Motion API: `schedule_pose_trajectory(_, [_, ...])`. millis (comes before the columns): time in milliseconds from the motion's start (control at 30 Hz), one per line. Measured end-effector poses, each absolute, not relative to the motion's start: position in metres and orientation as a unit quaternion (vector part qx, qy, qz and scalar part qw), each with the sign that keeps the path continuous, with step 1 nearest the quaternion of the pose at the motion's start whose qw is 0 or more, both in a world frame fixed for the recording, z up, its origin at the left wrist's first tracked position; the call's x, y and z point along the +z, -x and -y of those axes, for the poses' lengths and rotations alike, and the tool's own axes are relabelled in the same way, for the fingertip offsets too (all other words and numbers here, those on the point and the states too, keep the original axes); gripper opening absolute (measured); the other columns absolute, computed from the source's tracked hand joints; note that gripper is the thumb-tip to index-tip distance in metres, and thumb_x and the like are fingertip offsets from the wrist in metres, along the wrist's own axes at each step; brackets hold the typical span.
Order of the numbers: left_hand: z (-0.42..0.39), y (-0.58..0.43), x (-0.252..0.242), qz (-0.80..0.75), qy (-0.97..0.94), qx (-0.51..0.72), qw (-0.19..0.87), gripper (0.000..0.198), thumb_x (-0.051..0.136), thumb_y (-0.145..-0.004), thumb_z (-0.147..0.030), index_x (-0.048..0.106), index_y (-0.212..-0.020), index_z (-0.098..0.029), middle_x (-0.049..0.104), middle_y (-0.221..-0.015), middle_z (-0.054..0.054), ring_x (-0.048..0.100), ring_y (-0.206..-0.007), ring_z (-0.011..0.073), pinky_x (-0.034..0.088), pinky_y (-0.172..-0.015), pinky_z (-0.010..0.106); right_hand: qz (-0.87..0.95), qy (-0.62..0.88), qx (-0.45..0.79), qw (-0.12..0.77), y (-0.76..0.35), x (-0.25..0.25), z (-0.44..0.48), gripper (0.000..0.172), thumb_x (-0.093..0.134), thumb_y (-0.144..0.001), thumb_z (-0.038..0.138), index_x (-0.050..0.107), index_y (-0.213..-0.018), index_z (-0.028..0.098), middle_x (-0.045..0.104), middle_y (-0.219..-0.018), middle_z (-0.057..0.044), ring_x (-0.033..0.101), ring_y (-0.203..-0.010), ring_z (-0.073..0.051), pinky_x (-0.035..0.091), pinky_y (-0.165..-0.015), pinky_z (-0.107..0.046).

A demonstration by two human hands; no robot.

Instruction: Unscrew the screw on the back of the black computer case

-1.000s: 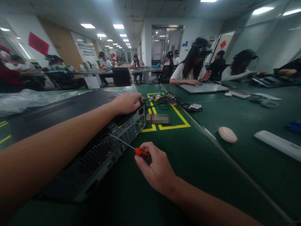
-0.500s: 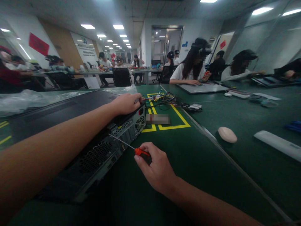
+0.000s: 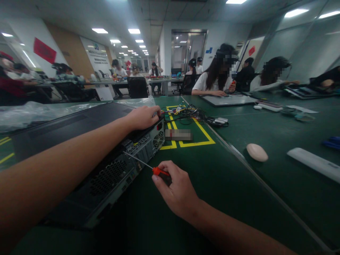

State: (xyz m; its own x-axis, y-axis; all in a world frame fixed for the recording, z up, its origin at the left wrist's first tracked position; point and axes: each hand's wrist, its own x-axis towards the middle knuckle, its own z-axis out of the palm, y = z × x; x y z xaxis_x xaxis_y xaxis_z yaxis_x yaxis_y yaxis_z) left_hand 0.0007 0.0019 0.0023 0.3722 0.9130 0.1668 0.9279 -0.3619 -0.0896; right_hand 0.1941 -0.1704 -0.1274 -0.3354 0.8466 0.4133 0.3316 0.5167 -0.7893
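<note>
A black desktop computer case (image 3: 79, 141) lies on its side on the green table (image 3: 217, 184), its rear panel facing me. My left hand (image 3: 143, 117) rests curled over the far top corner of the case, above the fan grille. My right hand (image 3: 176, 189) grips a screwdriver (image 3: 148, 165) with an orange and black handle. Its thin metal shaft points up and left, and its tip touches the rear panel of the case.
A tangle of cables (image 3: 190, 113) lies inside a yellow taped square beyond the case. A pale mouse (image 3: 256, 152) and a white keyboard (image 3: 313, 163) sit at right. Clear plastic wrap (image 3: 34, 109) lies at left. Other people work at tables behind.
</note>
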Motion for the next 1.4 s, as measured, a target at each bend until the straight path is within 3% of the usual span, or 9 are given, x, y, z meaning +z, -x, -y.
schedule_pose_trajectory(1400, [0.0002, -0.0013, 0.0037, 0.556, 0.826, -0.041, 0.081, 0.042, 0.043, -0.101, -0.033, 0.068, -0.133, -0.024, 0.079, -0.115, 0.014, 0.073, -0.104, 0.0342, 0.053, -0.086, 0.044, 0.774, 0.382, 0.284, 0.418, -0.1963, -0.1228, 0.1713, 0.02, 0.056, -0.108, 0.035, 0.069, -0.106, 0.02, 0.071, -0.094, -0.005, 0.065, -0.079, -0.02, 0.049, -0.072, -0.033])
